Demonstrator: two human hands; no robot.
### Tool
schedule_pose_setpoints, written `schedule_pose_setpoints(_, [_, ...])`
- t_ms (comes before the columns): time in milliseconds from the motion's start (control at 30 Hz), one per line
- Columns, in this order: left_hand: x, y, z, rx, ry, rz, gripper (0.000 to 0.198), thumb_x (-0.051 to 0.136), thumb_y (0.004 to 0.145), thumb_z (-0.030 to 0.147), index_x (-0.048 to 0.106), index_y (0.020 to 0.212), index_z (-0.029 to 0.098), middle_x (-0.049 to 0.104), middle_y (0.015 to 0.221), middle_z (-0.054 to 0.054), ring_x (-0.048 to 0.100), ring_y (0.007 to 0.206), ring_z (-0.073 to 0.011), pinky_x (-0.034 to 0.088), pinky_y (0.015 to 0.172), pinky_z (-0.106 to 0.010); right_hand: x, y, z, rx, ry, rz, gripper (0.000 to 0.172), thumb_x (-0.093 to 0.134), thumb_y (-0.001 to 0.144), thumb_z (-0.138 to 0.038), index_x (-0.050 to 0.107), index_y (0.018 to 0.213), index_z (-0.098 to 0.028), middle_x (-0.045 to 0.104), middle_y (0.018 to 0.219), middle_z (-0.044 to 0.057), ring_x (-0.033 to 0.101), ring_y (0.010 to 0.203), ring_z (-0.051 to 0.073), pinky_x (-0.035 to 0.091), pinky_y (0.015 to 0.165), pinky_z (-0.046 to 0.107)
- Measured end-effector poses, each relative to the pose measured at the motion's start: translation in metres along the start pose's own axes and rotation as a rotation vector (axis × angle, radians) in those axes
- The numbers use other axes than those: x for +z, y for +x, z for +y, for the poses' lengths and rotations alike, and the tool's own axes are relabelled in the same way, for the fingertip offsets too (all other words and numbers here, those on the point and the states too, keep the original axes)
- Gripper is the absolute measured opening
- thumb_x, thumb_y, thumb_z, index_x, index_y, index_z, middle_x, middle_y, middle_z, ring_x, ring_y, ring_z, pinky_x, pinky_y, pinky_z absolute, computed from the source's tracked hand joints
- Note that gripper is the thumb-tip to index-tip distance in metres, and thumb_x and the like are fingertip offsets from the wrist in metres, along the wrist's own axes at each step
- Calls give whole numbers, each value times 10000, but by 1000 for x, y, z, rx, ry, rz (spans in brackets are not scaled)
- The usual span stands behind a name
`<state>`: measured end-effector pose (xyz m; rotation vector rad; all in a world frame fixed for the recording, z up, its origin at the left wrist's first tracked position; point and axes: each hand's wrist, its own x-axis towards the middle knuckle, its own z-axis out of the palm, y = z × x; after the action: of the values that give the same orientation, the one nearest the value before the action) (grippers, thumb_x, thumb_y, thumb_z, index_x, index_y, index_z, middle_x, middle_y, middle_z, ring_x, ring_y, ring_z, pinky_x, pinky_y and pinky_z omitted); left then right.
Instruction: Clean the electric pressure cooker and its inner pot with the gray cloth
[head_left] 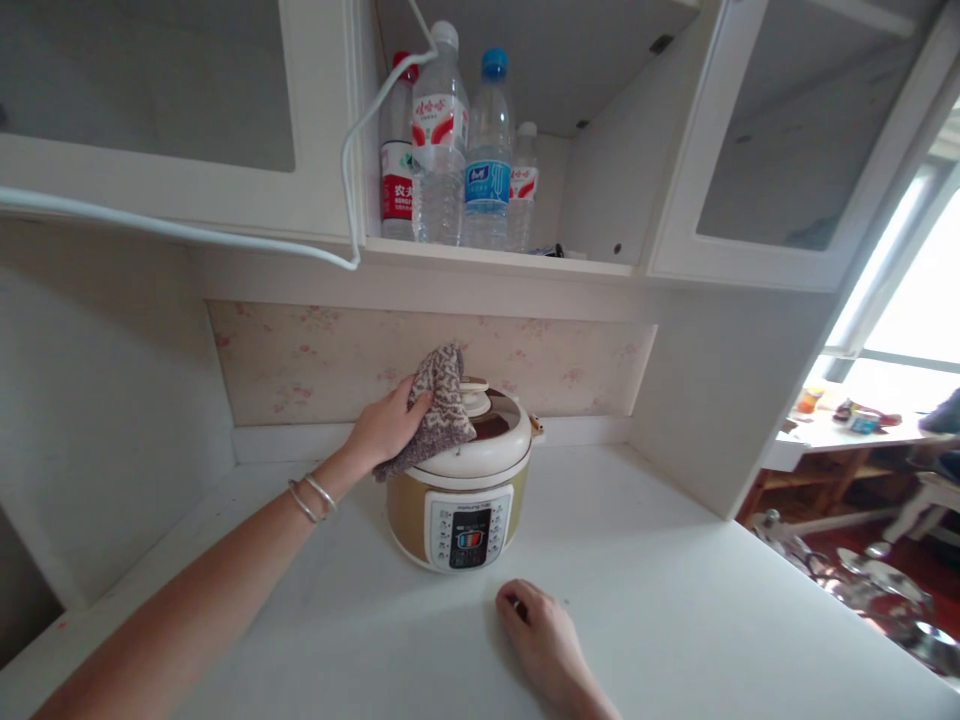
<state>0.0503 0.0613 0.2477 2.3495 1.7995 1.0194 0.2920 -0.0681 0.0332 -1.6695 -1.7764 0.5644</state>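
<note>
White countertop (637, 580) forms the work surface, bounded at the rear by a flower-patterned panel (585, 370) and overhead by cabinets. Left hand (390, 425): closed around a knitted cloth (439, 420), with the thumb on the near side; the other fingertips are behind the fabric, so their exact grip cannot be told. Right hand (544, 640): fingers curled into a loose fist, resting on the countertop just in front of the cooker; nothing is visible in it.

The cloth overlaps the left part of the lid (442, 465) and appears to touch it, beside a raised fitting (474, 402) on top. The cooker (472, 480) stands upright on the countertop, lid on, control panel (471, 530) facing the person. Above, plastic bottles (442, 150) stand on an open shelf, and a white cable (247, 240) crosses in front of the cabinets.

Caution: loose knit may catch on the raised fitting if drawn across it. Sideways pressure may slide the cooker, since the right hand does not brace it. Whether the lid is hot cannot be told; if so, fingers slipping past the cloth risk a burn. Knocking the shelf may topple the bottles.
</note>
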Motion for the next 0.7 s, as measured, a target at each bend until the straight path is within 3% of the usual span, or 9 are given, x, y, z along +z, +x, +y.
schedule_pose_setpoints(100, [-5,-30,15,70,60,40,639,231,907,602,354,1408,226,568,1305,-121,585,1118,-317,442,910,-426,2,-3,-7,-7,127,111,277,450,888,-356,661,766,-226,663,712,14,587,650,157,416,592,221])
schedule_pose_setpoints(167, [-4,-49,24,166,97,68,611,265,907,592,377,1402,252,525,1358,-99,558,1160,-298,441,931,-418,-3,-8,-24,-58,244,305,295,449,901,-405,662,827,-214,653,702,33,588,638,168,439,584,238])
schedule_pose_setpoints(233, [1,-64,34,281,140,99,565,301,912,563,437,1369,261,494,1390,-85,506,1224,-276,412,987,-407,-15,-13,-53,-235,316,535,225,487,898,-371,647,881,-214,654,754,50,600,696,182,467,647,270])
schedule_pose_setpoints(300, [9,-71,42,353,173,142,536,321,923,515,476,1348,227,466,1412,-103,437,1287,-269,348,1055,-416,-31,-13,-92,-503,320,683,125,524,884,-284,632,899,-224,652,847,64,603,822,202,474,756,325])
schedule_pose_setpoints(367, [15,-69,48,397,176,162,518,322,939,448,471,1355,177,435,1430,-130,376,1331,-270,288,1097,-440,-44,-5,-130,-639,241,692,141,516,891,-254,629,975,-239,637,1022,81,576,980,214,451,863,376])
schedule_pose_setpoints(467, [15,-56,49,551,89,39,466,312,951,320,476,1346,135,427,1437,-121,337,1358,-220,271,1122,-385,-51,23,-167,-526,98,574,326,404,947,-339,546,1219,-231,505,1326,99,446,1226,222,357,1014,428])
schedule_pose_setpoints(567, [6,-43,40,536,-193,-49,456,218,971,272,576,1242,190,508,1381,-45,419,1303,-128,333,1088,-265,-47,54,-175,-351,-75,493,498,212,985,-389,313,1438,-207,372,1464,86,300,1357,210,192,1107,479])
schedule_pose_setpoints(633, [1,-39,27,406,-402,-5,484,182,977,307,620,1163,215,542,1348,-14,466,1262,-115,361,1072,-265,-47,70,-171,-271,-193,454,547,177,984,-425,229,1475,-190,283,1514,84,196,1405,220,72,1125,516])
schedule_pose_setpoints(700, [0,-39,9,314,-501,51,466,218,971,358,621,1150,207,543,1346,-15,465,1264,-131,347,1086,-299,-55,86,-165,-211,-256,443,600,230,964,-500,247,1473,-182,213,1539,81,124,1423,243,7,1124,530])
